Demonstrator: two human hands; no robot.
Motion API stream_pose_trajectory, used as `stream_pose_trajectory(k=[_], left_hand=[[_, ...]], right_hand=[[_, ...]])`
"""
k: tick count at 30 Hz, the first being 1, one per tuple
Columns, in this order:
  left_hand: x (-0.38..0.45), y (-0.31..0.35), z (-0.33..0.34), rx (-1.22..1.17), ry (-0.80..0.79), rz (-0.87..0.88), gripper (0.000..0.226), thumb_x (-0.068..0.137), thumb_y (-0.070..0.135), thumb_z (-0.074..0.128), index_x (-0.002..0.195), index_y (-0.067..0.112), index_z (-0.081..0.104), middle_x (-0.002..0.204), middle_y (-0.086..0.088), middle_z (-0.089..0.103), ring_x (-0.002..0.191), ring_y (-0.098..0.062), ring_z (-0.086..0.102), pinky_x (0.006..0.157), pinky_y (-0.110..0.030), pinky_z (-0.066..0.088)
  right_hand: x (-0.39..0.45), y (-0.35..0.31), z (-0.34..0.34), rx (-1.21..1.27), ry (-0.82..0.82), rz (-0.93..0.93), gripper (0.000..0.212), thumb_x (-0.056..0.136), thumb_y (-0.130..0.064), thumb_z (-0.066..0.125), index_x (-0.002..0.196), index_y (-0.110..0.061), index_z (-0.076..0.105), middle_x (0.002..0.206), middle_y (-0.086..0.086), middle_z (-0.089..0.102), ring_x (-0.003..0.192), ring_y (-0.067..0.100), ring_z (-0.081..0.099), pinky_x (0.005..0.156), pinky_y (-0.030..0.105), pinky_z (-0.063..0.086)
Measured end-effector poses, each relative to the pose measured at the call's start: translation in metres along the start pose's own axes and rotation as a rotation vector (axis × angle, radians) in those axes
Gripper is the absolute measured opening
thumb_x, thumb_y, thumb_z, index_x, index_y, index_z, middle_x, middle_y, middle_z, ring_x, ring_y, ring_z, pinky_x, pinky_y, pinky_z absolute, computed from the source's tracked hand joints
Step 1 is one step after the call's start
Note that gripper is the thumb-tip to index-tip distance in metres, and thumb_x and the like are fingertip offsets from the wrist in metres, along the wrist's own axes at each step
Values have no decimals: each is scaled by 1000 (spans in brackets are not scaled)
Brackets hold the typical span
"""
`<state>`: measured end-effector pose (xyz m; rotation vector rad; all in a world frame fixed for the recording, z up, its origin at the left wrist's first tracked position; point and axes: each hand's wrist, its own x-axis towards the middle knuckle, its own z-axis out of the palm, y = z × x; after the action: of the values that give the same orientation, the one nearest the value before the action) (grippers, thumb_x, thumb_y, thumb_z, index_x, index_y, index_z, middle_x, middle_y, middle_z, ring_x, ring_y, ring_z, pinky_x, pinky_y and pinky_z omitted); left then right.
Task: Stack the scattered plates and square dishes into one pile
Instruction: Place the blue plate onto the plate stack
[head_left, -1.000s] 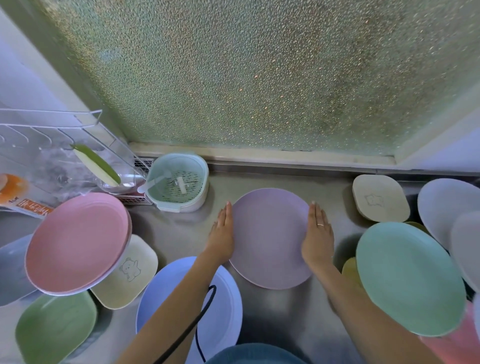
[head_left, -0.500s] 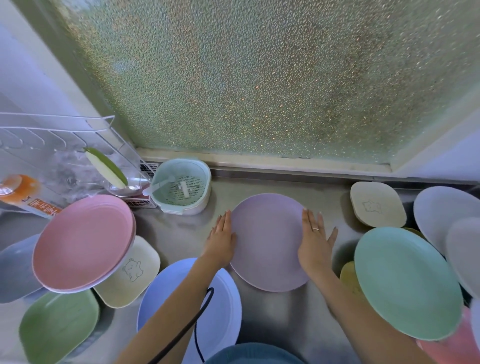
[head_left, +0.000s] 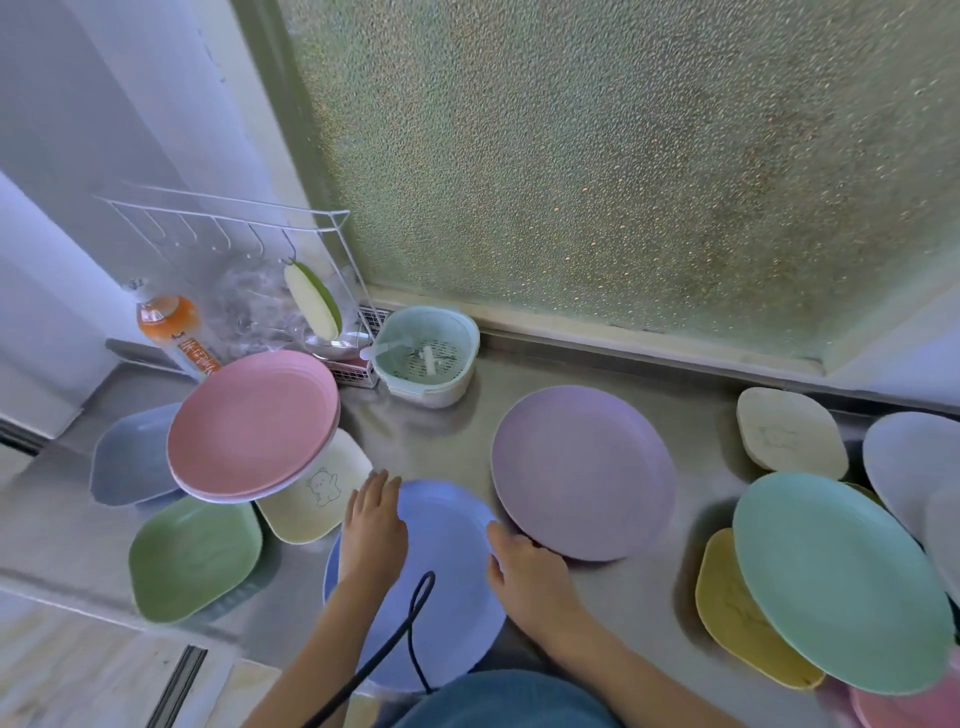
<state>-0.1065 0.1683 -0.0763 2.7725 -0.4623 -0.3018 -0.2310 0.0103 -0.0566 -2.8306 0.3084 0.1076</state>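
Observation:
A blue round plate (head_left: 447, 566) lies at the counter's front edge. My left hand (head_left: 371, 525) lies over its left rim and my right hand (head_left: 530, 571) curls on its right rim. Just behind and to the right, a purple round plate (head_left: 582, 467) rests alone, touched by neither hand. On the left, a pink plate (head_left: 249, 421) sits tilted over a cream bear dish (head_left: 317, 488), a green square dish (head_left: 195, 556) and a grey-blue dish (head_left: 130, 457). At right are a teal plate (head_left: 841, 577) over a yellow dish (head_left: 727, 608), a cream dish (head_left: 789, 431) and a pale grey plate (head_left: 914, 462).
A mint strainer basket (head_left: 426, 353) stands at the back by the frosted window. A white wire rack (head_left: 234, 223) and an orange bottle (head_left: 171, 327) fill the back left corner. A black cable (head_left: 410, 623) hangs over the blue plate. The counter's front edge runs along the lower left.
Both hands have left the purple plate, which stays on the counter, and have come back toward me onto the rims of the blue plate. My view has swung left.

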Motion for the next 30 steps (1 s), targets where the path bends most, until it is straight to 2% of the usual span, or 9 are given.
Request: stream_pose_trajectory(k=[2,4,6,11,16,18,21,23,30], left_hand=[[-10,-7,1,-23,-6,-15,61,84,-6,41,143,7,33,152,-10,31,144,-24,23,119,-36,18],[-20,-9,0,-58,-11,-29,65,84,-6,39,146,10,28,154,-6,27,145,-22,19,119,-36,17],[-26,-9,-2,-79,-1,-51,68,84,-6,38,148,12,24,156,-3,23,146,-20,16,120,-36,15],[-35,-21,-2,-39,-28,-81,64,91,3,38,150,13,15,158,0,17,148,-16,8,121,-36,12],[-38,-23,-1,5,123,-94,58,93,8,44,147,3,24,153,-7,31,146,-24,20,120,-41,13],[-36,-9,-5,-109,189,-127,54,91,7,47,143,3,33,145,-12,44,139,-29,32,115,-42,24],[-23,28,-22,-358,89,-232,36,92,13,41,129,10,43,101,-17,62,91,-35,55,79,-43,48],[-8,55,-29,-347,9,-211,27,94,14,35,120,10,44,89,-21,62,75,-38,54,62,-38,42],[32,134,-17,-69,-159,-9,48,97,18,29,144,20,24,112,-16,65,101,-37,62,81,-39,46]], right_hand=[[-2,0,-1,-24,-45,104,58,65,-27,75,112,-12,45,55,3,62,45,19,60,37,28,27],[-2,2,5,117,-86,163,49,87,-18,53,131,-6,33,86,13,68,76,29,66,53,33,34],[-1,0,8,279,-125,215,44,90,-14,41,133,-10,30,96,11,64,85,29,62,60,34,38],[-1,-9,-6,541,65,206,46,93,-14,39,138,-19,33,115,4,59,103,22,57,86,34,46],[5,3,-28,574,208,159,43,94,-9,38,135,-21,41,121,1,59,107,20,56,86,30,43],[9,13,-40,606,292,209,40,95,-11,39,134,-23,43,119,-1,60,101,17,56,82,28,40],[14,37,-53,631,405,313,38,96,-11,40,133,-20,45,114,-2,62,91,11,55,82,25,40],[15,59,-58,598,447,403,37,96,-11,40,133,-17,46,115,2,63,91,16,58,82,26,42],[13,132,-59,369,297,634,41,95,-15,37,135,-21,40,118,12,61,104,33,57,84,40,46]])
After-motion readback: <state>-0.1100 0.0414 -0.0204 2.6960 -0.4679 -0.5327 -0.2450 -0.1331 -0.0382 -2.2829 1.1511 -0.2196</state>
